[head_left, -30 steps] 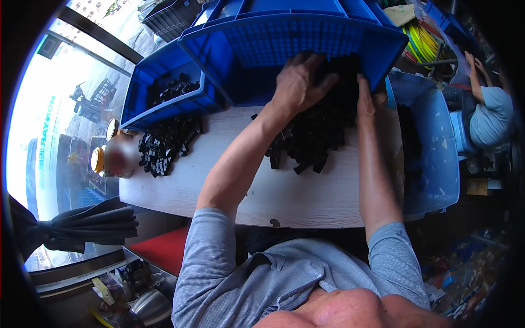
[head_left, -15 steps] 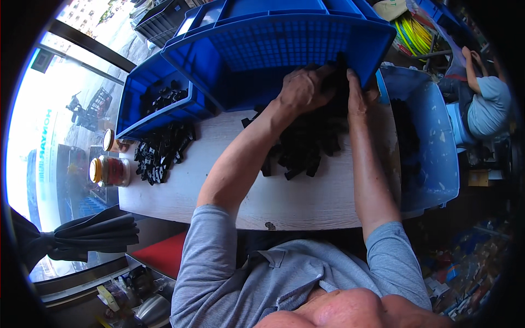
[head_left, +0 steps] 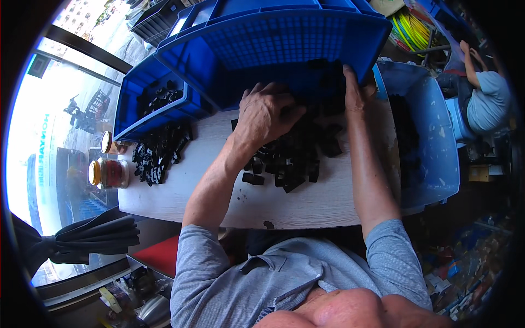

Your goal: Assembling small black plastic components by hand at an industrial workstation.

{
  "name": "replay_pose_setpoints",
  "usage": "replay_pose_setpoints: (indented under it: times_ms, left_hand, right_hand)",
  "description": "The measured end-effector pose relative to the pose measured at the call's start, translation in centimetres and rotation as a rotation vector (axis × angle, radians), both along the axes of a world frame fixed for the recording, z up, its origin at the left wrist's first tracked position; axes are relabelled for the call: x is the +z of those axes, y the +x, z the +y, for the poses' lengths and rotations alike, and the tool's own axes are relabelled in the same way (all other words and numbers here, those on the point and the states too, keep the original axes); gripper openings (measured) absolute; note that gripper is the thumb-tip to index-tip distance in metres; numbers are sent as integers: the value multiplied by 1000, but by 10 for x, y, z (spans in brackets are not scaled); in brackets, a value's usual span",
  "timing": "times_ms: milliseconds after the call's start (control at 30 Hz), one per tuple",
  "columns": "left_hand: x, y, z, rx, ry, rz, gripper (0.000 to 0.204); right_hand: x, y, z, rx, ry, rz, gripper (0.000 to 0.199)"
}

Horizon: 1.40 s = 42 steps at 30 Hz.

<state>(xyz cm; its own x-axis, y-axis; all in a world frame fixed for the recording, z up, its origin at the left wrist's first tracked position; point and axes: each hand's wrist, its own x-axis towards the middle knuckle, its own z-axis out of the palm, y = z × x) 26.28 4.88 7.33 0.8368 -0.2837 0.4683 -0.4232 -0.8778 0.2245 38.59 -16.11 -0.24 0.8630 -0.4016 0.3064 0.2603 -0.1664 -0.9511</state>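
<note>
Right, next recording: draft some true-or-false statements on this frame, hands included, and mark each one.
1. The left hand is at the loose pile of small black parts on the pale wood-grain table. True.
2. The right hand lies at the table's near edge. False: it is up by the right side of the large blue plastic crate.
3. A clear jar with a yellow lid is left of both black piles on the table. True.
4. The coil of bright yellow hose or cable is inside the smaller blue plastic crate. False: it is beyond the table, at upper right.
5. The smaller crate holds black parts. True.
</note>
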Motion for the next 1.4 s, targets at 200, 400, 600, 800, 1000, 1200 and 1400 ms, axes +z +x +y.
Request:
replay_pose_setpoints:
  times_ms: [200, 400, 600, 800, 1000, 1200, 1400]
  left_hand:
    - [2, 58, -31, 85, -172, 197, 34]
    - [-36, 124, -56, 19, 41, 1, 48]
    - [-22, 131, -75, 3, 101, 408, 53]
    - [-8, 105, -61, -27, 108, 492, 34]
    - [-11, 55, -38, -113, 65, 344, 25]
    - [-20, 29, -29, -190, -61, 178, 28]
    - [-13, 68, -62, -96, -61, 152, 48]
  right_hand:
    - [-5, 6, -2, 11, -5, -117, 46]
    - [-5, 7, 8, -30, 29, -128, 48]
    - [-9, 10, 1, 5, 84, -160, 48]
    - [-8, 8, -4, -7, 28, -85, 49]
    - [-5, 5, -4, 40, 28, -61, 54]
    - [3, 0, -3, 69, 91, 85, 56]
    - [-7, 8, -8, 91, 147, 18, 55]
